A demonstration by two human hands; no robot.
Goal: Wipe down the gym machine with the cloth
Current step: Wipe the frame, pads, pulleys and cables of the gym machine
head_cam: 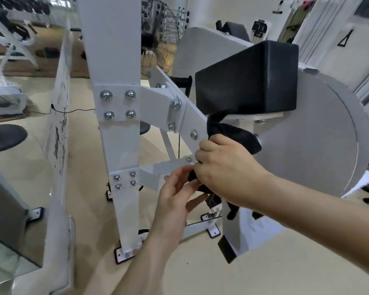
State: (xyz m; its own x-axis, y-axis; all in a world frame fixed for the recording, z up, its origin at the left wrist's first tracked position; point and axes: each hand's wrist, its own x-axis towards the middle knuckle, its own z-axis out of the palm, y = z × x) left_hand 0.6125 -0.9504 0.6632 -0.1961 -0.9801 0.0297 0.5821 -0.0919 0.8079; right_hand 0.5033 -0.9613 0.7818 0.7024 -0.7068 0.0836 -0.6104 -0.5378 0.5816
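Gripping cloth (234,136) in your right hand (226,173) | left hand (177,193) pinches its tail | fold it flat, then wipe the machine (115,60) along its slanted bar (193,117).

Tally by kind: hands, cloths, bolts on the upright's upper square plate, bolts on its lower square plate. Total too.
Hands: 2 (left hand, right hand)
Black cloth: 1
Upper plate bolts: 4
Lower plate bolts: 4
Total: 11
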